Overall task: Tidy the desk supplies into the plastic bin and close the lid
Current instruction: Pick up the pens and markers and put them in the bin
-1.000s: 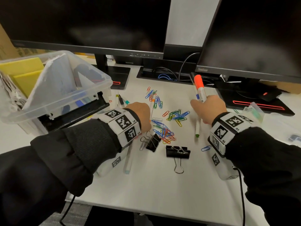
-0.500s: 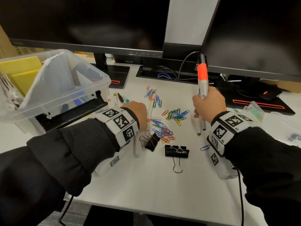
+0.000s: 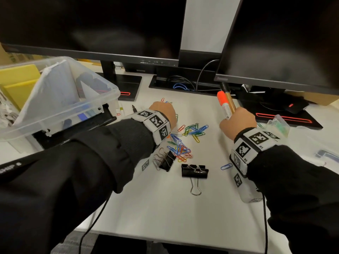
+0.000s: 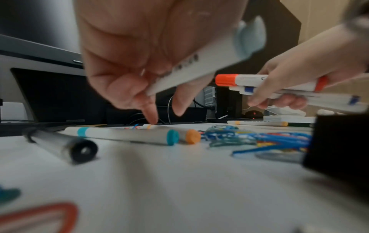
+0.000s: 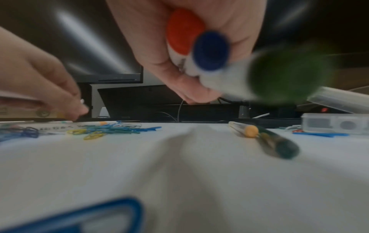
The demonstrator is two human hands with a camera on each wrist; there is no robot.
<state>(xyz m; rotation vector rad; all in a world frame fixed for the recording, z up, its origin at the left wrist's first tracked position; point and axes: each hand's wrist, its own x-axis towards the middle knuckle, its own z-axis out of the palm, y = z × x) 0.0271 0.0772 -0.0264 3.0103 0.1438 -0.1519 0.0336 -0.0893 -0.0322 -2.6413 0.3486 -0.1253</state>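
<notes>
My left hand (image 3: 162, 112) (image 4: 159, 100) grips a white marker with a pale blue cap (image 4: 201, 63), and its forefinger reaches down to the markers on the desk. A teal-capped marker (image 4: 127, 135), an orange-ended marker (image 4: 192, 136) and a black pen (image 4: 61, 145) lie below it. My right hand (image 3: 238, 123) (image 5: 187, 82) holds a bundle: an orange-capped marker (image 3: 222, 102) (image 5: 184, 31), a blue-capped one (image 5: 211, 50) and a green-capped one (image 5: 287, 72). The clear plastic bin (image 3: 102, 92) stands open at the left with yellow pads and paper inside.
Coloured paper clips (image 3: 194, 130) are scattered between my hands, with two black binder clips (image 3: 194, 171) nearer me. A small clear box (image 3: 278, 125) sits right of my right hand, and two pens (image 5: 279, 146) lie by it. Two monitors stand behind.
My left hand has lifted the pale blue marker off the desk and moved away from me. My right hand has gathered the green and blue markers and tilted the bundle down.
</notes>
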